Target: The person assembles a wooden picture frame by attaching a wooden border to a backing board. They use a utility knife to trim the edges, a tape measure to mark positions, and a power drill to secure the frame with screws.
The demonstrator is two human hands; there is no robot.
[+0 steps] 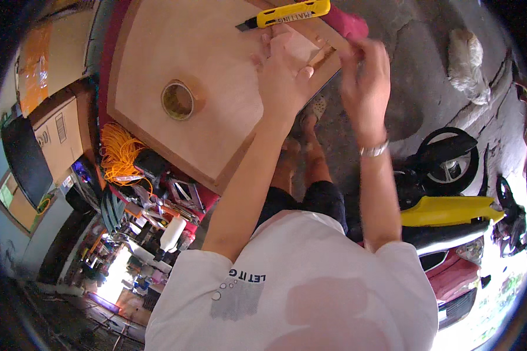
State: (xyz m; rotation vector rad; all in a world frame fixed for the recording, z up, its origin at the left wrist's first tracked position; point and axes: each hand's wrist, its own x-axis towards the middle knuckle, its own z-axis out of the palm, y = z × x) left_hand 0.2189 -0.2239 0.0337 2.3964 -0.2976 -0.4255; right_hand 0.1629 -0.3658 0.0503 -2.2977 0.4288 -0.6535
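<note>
My left hand (282,79) lies with its fingers spread on a small pale sheet (303,48) near the right corner of a tan, brown-edged board (158,44). A brown strip (321,57) borders that sheet. Just off the board's corner, my right hand (366,88) is raised with its fingers curled together; motion blurs it, and what it pinches, if anything, is hidden. Beyond my left hand a yellow utility knife (293,13) rests on the board, dark tip pointing left. A roll of tape (177,100) sits further left on the board.
Red cloth (348,22) shows at the board's far right edge. Orange cord (120,153) and assorted tools lie at left, below cardboard boxes (58,137). On the right are a white bag (467,64), a black wheel-like part (448,161) and a yellow panel (451,212).
</note>
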